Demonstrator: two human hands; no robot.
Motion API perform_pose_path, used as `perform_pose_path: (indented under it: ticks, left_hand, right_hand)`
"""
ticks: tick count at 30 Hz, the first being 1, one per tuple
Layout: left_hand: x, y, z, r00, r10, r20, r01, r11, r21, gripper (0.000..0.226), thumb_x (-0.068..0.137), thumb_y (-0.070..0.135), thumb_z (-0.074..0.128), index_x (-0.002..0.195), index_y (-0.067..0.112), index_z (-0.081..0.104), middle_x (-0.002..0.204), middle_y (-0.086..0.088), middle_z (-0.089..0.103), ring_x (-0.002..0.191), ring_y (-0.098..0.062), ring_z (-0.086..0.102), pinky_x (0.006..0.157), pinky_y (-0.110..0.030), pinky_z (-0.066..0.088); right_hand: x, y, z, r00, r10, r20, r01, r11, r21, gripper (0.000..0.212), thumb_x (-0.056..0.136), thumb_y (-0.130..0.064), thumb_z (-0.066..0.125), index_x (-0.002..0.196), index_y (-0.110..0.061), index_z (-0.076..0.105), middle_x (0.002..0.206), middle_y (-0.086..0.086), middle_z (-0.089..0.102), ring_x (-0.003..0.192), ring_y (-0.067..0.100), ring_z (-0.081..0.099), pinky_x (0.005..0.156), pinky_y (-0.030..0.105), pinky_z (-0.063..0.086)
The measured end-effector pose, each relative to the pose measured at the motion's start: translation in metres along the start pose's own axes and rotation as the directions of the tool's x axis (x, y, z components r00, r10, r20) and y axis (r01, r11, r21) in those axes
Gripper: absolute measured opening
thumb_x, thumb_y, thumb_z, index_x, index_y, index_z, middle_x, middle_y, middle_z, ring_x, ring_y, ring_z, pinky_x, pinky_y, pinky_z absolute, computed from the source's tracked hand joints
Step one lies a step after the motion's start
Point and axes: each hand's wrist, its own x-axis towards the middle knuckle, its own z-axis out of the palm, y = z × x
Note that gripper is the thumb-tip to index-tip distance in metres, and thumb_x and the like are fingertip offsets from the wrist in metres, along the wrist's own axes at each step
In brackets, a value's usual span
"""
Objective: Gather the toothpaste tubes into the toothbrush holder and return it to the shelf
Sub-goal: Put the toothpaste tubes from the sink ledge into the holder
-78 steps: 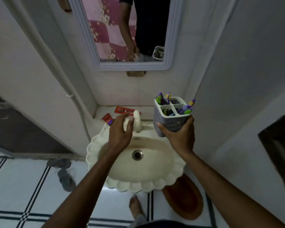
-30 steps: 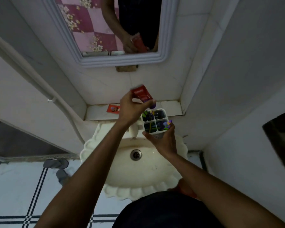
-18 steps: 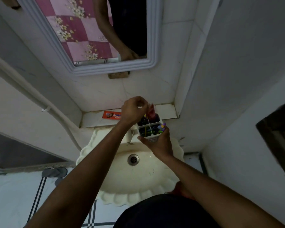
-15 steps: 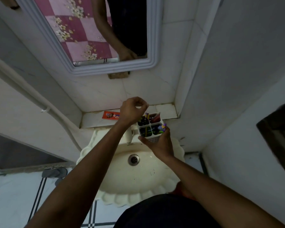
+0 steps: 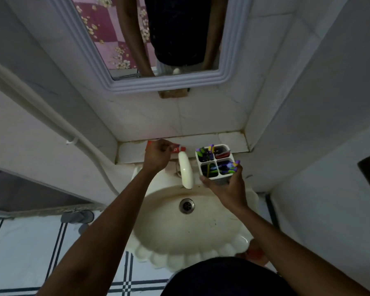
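Observation:
My right hand (image 5: 228, 189) grips a white four-compartment toothbrush holder (image 5: 215, 162) from below, above the right side of the sink. Toothbrushes stand in three compartments, and a red toothpaste tube (image 5: 221, 155) sits in the back right one. My left hand (image 5: 157, 155) is down on the tiled shelf (image 5: 233, 142) behind the tap, fingers curled around a second red toothpaste tube (image 5: 178, 149). Only that tube's two ends show beside my hand.
A cream tap (image 5: 185, 169) stands between my hands over the scalloped sink (image 5: 188, 227). A framed mirror (image 5: 158, 39) hangs above the shelf. Walls close in on both sides. A pipe (image 5: 51, 116) runs down the left wall. Grey sandals (image 5: 77, 216) lie on the floor.
My left hand dropped the first red tube into the holder, then moved left and down onto the second tube on the shelf. The holder shifted slightly to the right.

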Motion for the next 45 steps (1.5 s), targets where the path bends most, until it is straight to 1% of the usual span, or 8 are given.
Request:
perform_pose_path:
  ticks: [11,17,23,26,29,33,38,45]
  left_hand:
    - [0.057,-0.050,0.011,0.936,0.155,0.315,-0.314,0.773,0.551,0.057,0.102,0.032,0.068,0.156,0.021,0.054,0.157,-0.010,0.059,0.142,-0.035,0.054,0.116,-0.049,0.045]
    - [0.073,-0.044,0.015,0.892,0.194,0.409,-0.449,0.491,0.747,0.035,0.099,0.037,0.068,0.128,0.018,0.067,0.131,-0.010,0.062,0.128,-0.034,0.052,0.107,-0.051,0.039]
    - [0.045,-0.002,-0.015,0.966,-0.021,0.256,-0.030,0.981,0.194,0.031,0.112,0.047,0.047,0.123,0.018,0.048,0.090,-0.003,0.067,0.074,-0.023,0.070,0.062,-0.033,0.052]
    - [0.022,0.046,-0.047,0.930,-0.109,0.352,0.205,0.946,-0.249,0.045,0.108,0.039,0.063,0.141,0.013,0.045,0.114,-0.006,0.069,0.090,-0.021,0.075,0.071,-0.034,0.061]
    - [-0.005,0.088,-0.082,0.846,0.040,0.531,0.181,0.916,-0.358,0.055,0.102,0.022,0.072,0.148,0.026,0.043,0.129,-0.005,0.067,0.098,-0.026,0.081,0.077,-0.034,0.067]
    - [-0.029,0.120,-0.089,0.871,0.154,0.467,-0.161,0.987,-0.024,0.032,0.099,0.018,0.076,0.129,0.009,0.069,0.110,-0.003,0.075,0.081,-0.018,0.082,0.068,-0.027,0.066]
    - [-0.046,0.135,-0.072,0.885,0.291,0.363,-0.407,0.863,0.300,0.012,0.095,0.022,0.082,0.102,0.012,0.082,0.088,0.003,0.079,0.071,-0.006,0.072,0.070,-0.026,0.058]
    - [-0.055,0.143,-0.036,0.867,0.369,0.336,-0.498,0.686,0.531,0.017,0.100,0.035,0.069,0.112,0.027,0.080,0.105,0.006,0.081,0.096,-0.022,0.074,0.077,-0.037,0.059]
  right_hand:
    - [0.011,-0.006,0.005,0.999,0.051,0.006,-0.051,0.998,0.022,0.130,0.052,-0.073,0.105,0.159,-0.035,0.040,0.141,-0.017,0.070,0.125,0.005,0.072,0.105,0.045,0.065]
    - [0.012,-0.007,0.008,0.999,0.054,0.004,-0.054,0.998,0.026,0.125,0.052,-0.072,0.105,0.154,-0.034,0.043,0.138,-0.019,0.071,0.124,0.002,0.072,0.106,0.043,0.064]
    - [0.011,-0.012,0.007,1.000,0.025,0.018,-0.025,0.999,0.020,0.119,0.054,-0.068,0.105,0.148,-0.032,0.042,0.136,-0.022,0.069,0.118,-0.007,0.070,0.103,0.032,0.064]
    - [0.011,-0.010,0.008,0.999,0.021,0.031,-0.021,1.000,0.017,0.123,0.053,-0.071,0.104,0.148,-0.031,0.038,0.138,-0.019,0.066,0.124,-0.001,0.069,0.107,0.036,0.062]
    - [0.011,-0.007,0.009,0.997,0.029,0.071,-0.031,0.999,0.022,0.129,0.048,-0.073,0.106,0.147,-0.036,0.032,0.142,-0.016,0.064,0.128,0.004,0.068,0.109,0.039,0.062]
    - [0.010,-0.006,0.010,0.994,0.014,0.107,-0.014,1.000,0.002,0.132,0.045,-0.078,0.103,0.146,-0.038,0.028,0.147,-0.009,0.060,0.133,0.014,0.066,0.110,0.042,0.061]
    - [0.015,-0.007,0.012,0.996,-0.020,0.090,0.018,1.000,0.016,0.134,0.045,-0.078,0.103,0.148,-0.038,0.027,0.147,-0.007,0.060,0.131,0.015,0.067,0.100,0.045,0.067]
    - [0.019,-0.004,0.005,0.994,-0.049,0.096,0.047,0.998,0.029,0.129,0.048,-0.074,0.104,0.147,-0.037,0.029,0.144,-0.006,0.059,0.129,0.015,0.067,0.101,0.044,0.066]
